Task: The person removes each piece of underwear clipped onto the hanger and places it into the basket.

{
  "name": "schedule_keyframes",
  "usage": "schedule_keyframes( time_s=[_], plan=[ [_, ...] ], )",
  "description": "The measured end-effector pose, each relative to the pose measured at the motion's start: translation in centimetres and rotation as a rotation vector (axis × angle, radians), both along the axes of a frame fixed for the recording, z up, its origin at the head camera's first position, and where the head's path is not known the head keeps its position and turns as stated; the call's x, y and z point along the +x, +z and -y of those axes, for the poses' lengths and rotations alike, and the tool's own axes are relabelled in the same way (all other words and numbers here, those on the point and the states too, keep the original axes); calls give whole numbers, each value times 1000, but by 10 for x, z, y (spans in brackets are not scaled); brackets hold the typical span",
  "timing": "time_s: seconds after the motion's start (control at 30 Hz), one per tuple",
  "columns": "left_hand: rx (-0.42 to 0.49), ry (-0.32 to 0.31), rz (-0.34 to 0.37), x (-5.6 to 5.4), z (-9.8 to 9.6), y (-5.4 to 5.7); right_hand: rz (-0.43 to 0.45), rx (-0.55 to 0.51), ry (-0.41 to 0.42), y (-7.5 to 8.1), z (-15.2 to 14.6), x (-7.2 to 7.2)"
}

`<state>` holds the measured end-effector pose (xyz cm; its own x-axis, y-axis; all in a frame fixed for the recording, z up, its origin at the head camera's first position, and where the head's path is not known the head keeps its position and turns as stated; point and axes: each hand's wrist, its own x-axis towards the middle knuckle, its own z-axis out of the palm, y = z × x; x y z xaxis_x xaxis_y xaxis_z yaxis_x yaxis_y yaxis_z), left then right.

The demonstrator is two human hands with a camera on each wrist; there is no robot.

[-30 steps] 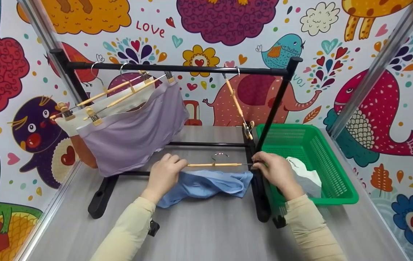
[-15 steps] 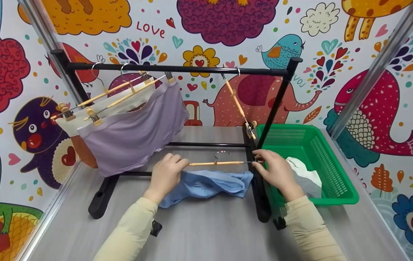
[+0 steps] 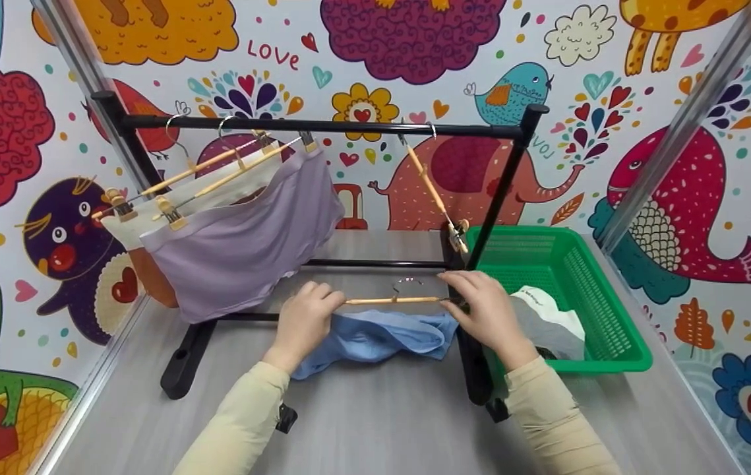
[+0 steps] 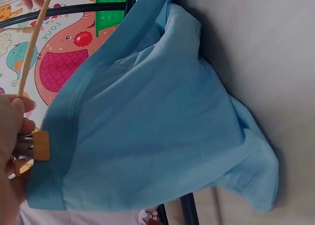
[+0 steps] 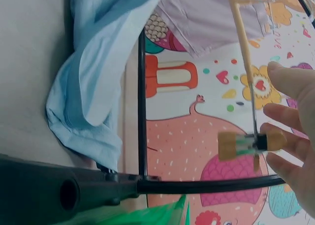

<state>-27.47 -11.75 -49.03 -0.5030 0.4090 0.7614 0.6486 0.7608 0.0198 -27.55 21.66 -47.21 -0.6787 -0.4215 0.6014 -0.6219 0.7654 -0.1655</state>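
My left hand (image 3: pixel 306 323) pinches a wooden hanger (image 3: pixel 382 301), its near clip (image 4: pixel 41 145) on blue cloth (image 4: pixel 142 121) drooping at the surface (image 3: pixel 375 422). My right hand (image 3: pixel 484 313) spreads loosely around the unattached clip (image 5: pixel 243 144), which probably needs fastening next.

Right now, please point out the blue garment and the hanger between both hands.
Blue garment (image 4: pixel 142 121), left wrist view: middle of its cloth.
Hanger (image 3: pixel 395 300), head view: middle of its tan bar.
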Motion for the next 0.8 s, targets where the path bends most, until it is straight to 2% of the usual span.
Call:
schedule_keyframes(
  time_s=[0.2, 0.4, 0.57, 0.8],
  plan=[
    [-4, 1, -3, 0, -1, 0, -42, 36, 22, -5, 14, 2],
    [9, -10, -13, 0, -2, -2, -51, 74, -6, -10, 22, 2],
    [32, -26, -35, 0, -2, -4, -86, 66, 1, -14, 24, 1],
    [34, -27, -14, 1, -1, -4, -144, 68, 2, -18, 26, -1]
  ],
)
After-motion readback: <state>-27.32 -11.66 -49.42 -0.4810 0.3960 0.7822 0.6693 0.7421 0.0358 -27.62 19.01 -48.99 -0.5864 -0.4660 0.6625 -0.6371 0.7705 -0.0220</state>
